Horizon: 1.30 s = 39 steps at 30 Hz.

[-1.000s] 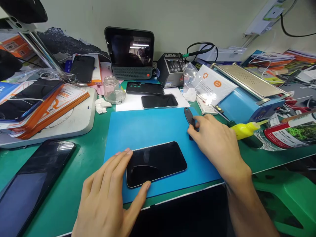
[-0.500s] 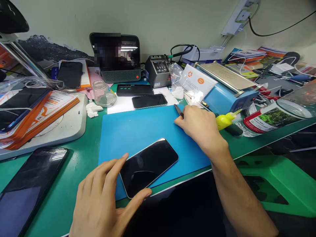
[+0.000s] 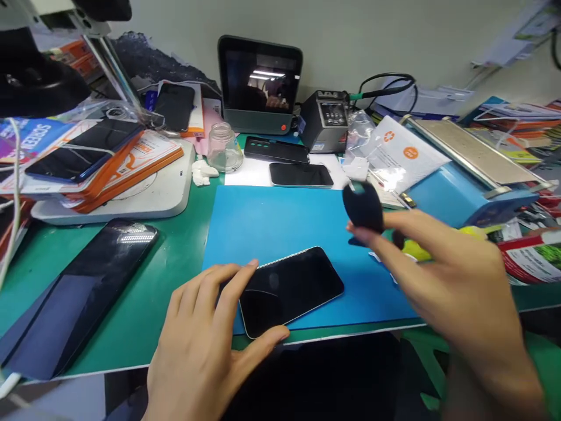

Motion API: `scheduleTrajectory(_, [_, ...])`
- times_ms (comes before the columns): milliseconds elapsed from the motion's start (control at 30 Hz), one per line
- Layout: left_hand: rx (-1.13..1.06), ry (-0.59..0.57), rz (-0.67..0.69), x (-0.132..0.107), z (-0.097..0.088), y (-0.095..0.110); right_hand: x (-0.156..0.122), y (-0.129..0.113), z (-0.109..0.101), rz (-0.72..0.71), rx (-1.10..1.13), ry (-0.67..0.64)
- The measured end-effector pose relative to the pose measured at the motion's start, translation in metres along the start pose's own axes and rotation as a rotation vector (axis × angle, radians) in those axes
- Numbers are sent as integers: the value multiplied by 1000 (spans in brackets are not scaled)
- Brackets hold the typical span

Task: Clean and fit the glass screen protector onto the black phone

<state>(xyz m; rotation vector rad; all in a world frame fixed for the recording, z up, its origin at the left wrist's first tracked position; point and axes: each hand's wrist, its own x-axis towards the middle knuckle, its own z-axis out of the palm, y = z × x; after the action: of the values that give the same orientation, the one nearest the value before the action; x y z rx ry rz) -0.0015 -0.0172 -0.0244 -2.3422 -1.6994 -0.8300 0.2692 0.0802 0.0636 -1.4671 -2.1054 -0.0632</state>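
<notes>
A smartphone [image 3: 291,289] with a black screen and a silver frame lies face up, at a slant, on the blue mat [image 3: 272,219]. My left hand [image 3: 210,327] spans its left end, with the index finger at the far edge and the thumb at the near edge. In the air over the right part of the mat, my right hand [image 3: 442,275] pinches a black tool [image 3: 363,206] with a wide rounded disc, blurred by motion; it looks like a suction cup tool. The fingertips partly cover its lower end.
Behind the mat lie another phone [image 3: 301,175] and a dark phone-sized part [image 3: 276,150]. A glass jar [image 3: 223,149], a smart display [image 3: 263,88] and a black control box [image 3: 326,123] stand farther back. A large dark phone [image 3: 96,292] lies left; a blue machine [image 3: 464,193] stands right.
My right hand has lifted from the mat's right edge and come nearer, carrying the black tool. The camera view has shifted left. My left hand stays at the smartphone.
</notes>
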Motion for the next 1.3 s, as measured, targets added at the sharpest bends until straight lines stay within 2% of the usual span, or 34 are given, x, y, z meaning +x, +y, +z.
scheduleTrajectory(67, [-11, -19, -12, 0, -1, 0, -20, -2, 2, -199, 344, -58])
scheduleTrajectory(100, [-17, -25, -18, 0, -2, 0, -29, -2, 5, -275, 424, -104])
scheduleTrajectory(167, [-32, -39, -38, -1, -4, 1, -44, -3, 11, -396, 474, -121])
scheduleTrajectory(233, [-43, -54, -56, -1, -5, 1, -55, -6, 17, -444, 454, -104])
scheduleTrajectory(400, [-35, -71, -51, 1, -6, 1, -59, -19, 20, -406, 456, -176])
scheduleTrajectory(533, [-28, -71, -52, 0, -5, 1, -50, -17, 20, -503, 397, -259])
scheduleTrajectory(833, [-19, -73, -70, -1, -6, 3, -58, -11, 25, -471, 367, -262])
scheduleTrajectory(1100, [-14, -86, -74, 0, -7, 4, -57, -8, 22, -458, 372, -331])
scheduleTrajectory(1300, [-19, -82, -68, 2, -8, 3, -49, -7, 22, -475, 369, -325])
